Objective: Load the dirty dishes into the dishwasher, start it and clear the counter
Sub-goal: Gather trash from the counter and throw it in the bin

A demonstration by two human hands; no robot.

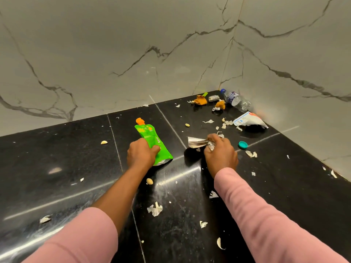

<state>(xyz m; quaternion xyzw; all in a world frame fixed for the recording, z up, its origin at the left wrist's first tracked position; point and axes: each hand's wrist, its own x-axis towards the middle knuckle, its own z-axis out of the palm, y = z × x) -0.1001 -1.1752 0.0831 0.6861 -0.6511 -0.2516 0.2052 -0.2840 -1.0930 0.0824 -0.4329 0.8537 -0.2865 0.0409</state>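
No legible text; white wrapper [247, 120] shows blue print and arrow, bottle label [232, 97] and green pouch [152, 139] print too small.

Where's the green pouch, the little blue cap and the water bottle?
green pouch [147, 132]: head view, on its printed front above the left hand.
blue cap [242, 145]: head view, on its top.
water bottle [236, 99]: head view, on its clear middle.

Green pouch [152, 141], orange cap; black counter [57, 152]; pink sleeves [266, 215]
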